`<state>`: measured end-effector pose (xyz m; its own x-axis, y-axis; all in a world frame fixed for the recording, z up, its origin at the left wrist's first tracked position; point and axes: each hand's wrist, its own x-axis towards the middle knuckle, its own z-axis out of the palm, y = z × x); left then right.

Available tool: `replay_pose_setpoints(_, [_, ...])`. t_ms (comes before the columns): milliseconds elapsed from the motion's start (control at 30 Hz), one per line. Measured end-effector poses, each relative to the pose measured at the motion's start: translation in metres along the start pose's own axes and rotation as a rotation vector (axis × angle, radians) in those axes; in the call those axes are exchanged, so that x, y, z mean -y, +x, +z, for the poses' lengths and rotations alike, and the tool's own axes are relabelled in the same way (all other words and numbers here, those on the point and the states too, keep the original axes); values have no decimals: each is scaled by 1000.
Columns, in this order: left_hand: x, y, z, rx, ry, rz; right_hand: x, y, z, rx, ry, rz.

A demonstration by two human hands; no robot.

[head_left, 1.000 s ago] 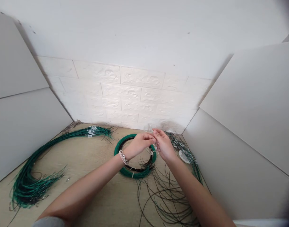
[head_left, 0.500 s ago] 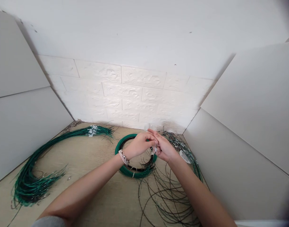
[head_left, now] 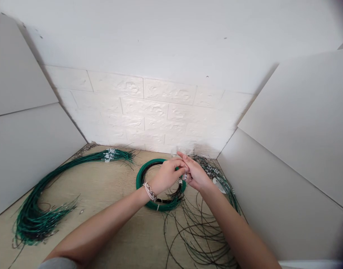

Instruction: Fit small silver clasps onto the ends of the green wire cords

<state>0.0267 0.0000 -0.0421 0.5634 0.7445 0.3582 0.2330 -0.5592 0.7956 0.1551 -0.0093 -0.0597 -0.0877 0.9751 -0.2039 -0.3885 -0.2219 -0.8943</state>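
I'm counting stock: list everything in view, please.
Left bundle: 1, green and white, left
Coil: 1, green and black, centre
Right bundle: 1, green and white, back right
Loose wires: many, dark, front right
Flat piece: 1, white, back right
Small bit: 1, silvery, left
Table: 1, tan, below
Panels: several, grey, sides
Wall: 1, white, back
Part: 1, white, between hands
Bracelets: uncounted, pale, left wrist
Sleeve: 1, grey, lower left
Left hand: 1, bare, centre
Right hand: 1, bare, centre

Bright, diffuse light glows on the brick-patterned wall, while the view's right corners are dark.
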Motion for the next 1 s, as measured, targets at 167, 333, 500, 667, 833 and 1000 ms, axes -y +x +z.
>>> replay_pose_setpoints(167, [4,1,0,18,-16,1,-3,2,-3,33,51,51])
replay_pose_setpoints(333, [7,3,-5,90,-119,4,-5,2,-2,35,81,86])
replay_pose_setpoints(500, [8,3,-10,138,-143,4,-6,1,1,67,70,76])
replay_pose_setpoints(667, [11,5,-13,159,-223,-14,-6,1,5,34,83,95])
replay_pose_setpoints(833, [12,8,-15,198,-337,-50,-1,-1,9,17,189,122])
replay_pose_setpoints(1000, [13,11,-18,173,-427,-41,7,-7,14,11,285,129])
